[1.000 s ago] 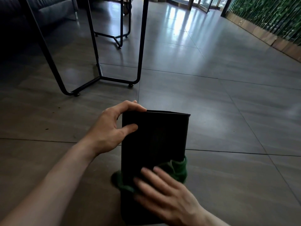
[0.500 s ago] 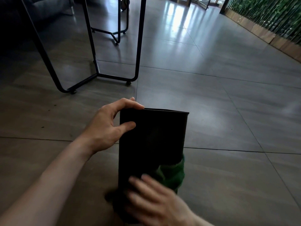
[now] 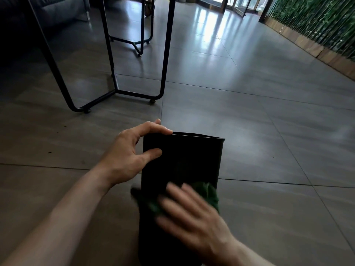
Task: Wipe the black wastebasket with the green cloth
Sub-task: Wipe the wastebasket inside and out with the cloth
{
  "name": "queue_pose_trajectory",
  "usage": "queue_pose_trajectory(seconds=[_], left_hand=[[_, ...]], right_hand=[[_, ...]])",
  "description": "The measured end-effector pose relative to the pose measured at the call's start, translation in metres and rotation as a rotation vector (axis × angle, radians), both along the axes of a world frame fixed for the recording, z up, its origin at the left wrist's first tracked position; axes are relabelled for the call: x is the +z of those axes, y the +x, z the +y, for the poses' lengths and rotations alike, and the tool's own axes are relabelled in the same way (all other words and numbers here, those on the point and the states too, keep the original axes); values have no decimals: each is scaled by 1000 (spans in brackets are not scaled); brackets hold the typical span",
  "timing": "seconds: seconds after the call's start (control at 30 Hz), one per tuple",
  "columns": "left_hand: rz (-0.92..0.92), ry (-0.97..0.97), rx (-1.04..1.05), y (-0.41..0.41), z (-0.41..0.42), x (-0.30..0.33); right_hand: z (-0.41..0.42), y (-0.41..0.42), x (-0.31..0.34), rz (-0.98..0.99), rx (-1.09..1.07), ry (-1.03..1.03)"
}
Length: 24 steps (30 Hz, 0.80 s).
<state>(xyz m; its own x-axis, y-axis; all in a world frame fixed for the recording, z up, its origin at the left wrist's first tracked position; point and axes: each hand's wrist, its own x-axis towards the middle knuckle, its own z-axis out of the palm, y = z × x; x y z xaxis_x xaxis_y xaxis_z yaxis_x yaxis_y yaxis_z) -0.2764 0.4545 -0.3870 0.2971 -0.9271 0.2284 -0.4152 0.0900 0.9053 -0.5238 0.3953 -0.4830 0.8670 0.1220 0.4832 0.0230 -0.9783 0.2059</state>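
Observation:
The black wastebasket point(image 3: 182, 162) lies tilted on the grey tiled floor with its rim pointing away from me. My left hand point(image 3: 130, 152) grips its upper left corner, fingers over the rim and thumb on the near face. My right hand point(image 3: 192, 214), blurred by motion, presses flat on the green cloth point(image 3: 208, 192) against the lower part of the near face. The cloth shows at both sides of my fingers; most of it is hidden under the hand.
A black metal table frame point(image 3: 138, 95) stands on the floor just beyond and left of the wastebasket, with a second frame point(image 3: 142, 41) further back. A dark sofa point(image 3: 48, 8) is at the top left. A green plant wall point(image 3: 317, 25) with a wooden base runs along the right.
My right hand has slid the green cloth down and back up across the wastebasket's near face. My left hand keeps its grip on the rim corner.

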Motion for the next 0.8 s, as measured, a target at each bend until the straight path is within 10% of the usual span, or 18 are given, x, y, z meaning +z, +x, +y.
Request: queue_pose_trajectory(seconds=[0.1, 0.4, 0.63, 0.8], left_hand=[[-1, 0, -19, -1, 2, 1], [14, -6, -22, 0, 1, 4], [20, 14, -30, -3, 3, 6], [28, 3, -30, -4, 1, 7]], right_hand=[[7, -25, -14, 194, 91, -256], [-34, 37, 54, -232, -281, 240], [7, -27, -5, 188, 92, -151], [-36, 21, 55, -178, -219, 179]])
